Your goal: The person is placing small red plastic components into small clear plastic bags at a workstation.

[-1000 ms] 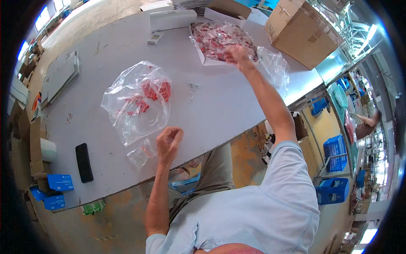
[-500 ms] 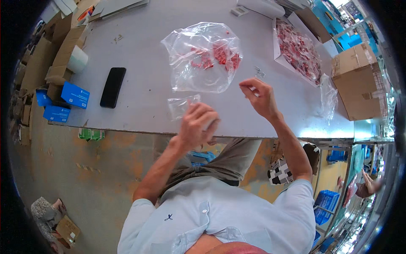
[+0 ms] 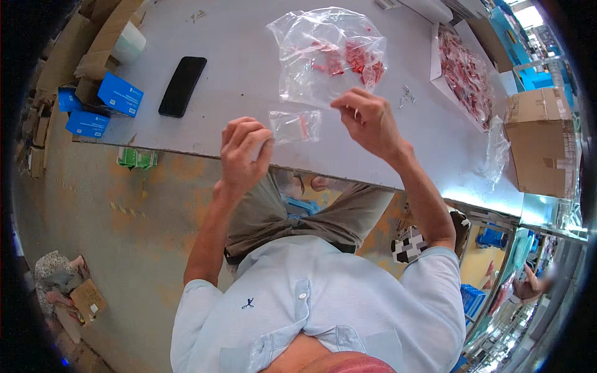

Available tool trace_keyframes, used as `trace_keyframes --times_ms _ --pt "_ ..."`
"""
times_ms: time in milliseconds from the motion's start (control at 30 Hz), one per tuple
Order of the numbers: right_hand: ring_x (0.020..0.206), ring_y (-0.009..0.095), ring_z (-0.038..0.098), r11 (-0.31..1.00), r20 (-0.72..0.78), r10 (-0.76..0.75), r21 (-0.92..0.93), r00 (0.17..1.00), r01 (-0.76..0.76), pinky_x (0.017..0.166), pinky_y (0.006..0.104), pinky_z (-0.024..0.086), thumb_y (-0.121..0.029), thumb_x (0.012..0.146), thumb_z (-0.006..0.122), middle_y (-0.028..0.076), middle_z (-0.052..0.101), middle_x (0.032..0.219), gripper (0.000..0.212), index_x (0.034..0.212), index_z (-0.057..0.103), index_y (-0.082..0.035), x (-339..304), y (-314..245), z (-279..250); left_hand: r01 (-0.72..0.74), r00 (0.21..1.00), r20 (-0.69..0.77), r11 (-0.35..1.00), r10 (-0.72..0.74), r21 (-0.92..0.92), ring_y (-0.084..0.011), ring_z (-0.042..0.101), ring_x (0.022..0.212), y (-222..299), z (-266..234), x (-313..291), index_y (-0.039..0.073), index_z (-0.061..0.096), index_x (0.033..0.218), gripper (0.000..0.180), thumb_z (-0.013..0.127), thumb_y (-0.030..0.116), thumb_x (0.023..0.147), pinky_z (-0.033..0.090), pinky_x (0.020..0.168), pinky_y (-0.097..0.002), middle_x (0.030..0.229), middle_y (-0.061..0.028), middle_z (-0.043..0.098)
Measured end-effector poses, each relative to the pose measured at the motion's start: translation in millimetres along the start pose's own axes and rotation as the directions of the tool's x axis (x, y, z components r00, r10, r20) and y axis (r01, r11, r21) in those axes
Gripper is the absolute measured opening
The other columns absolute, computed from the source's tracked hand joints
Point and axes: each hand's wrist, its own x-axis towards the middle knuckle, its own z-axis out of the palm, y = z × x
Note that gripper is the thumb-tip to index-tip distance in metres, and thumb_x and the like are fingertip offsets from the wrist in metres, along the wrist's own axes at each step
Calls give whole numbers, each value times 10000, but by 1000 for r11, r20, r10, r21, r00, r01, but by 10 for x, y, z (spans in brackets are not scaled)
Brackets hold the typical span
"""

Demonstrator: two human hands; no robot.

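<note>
1. Small clear packet (image 3: 287,127), one red piece (image 3: 303,127) inside: flat on the worktop (image 3: 224,74), centre of frame, between the two hands I follow remotely; long axis roughly left to right.
2. Left hand (image 3: 244,152): the nearer, at the packet's left edge; fingers curled, grasp or none I cannot tell.
3. Right hand (image 3: 371,123): just off the packet's upper right corner; fingertips bunched, contents, if any, unclear to me.
4. Large clear bag (image 3: 305,82), red pieces (image 3: 356,57) within: just above the packet.
</note>
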Motion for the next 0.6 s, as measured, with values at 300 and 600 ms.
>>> trace_keyframes --times_ms 300,600 --pt "666 115 600 815 172 454 316 874 -486 626 290 497 -25 917 649 80 711 826 187 1072 753 -31 -547 277 636 -15 971 237 993 -14 118 -297 606 1107 122 194 -85 53 717 976 173 784 61 816 462 957 -432 1075 -79 661" --pt "663 179 678 870 189 461 100 867 -484 622 337 524 -236 855 765 97 731 764 222 953 767 -36 -201 95 841 19 977 207 990 -48 138 -296 576 1117 67 224 -261 63 708 980 185 761 100 808 446 971 -459 1081 -73 632"
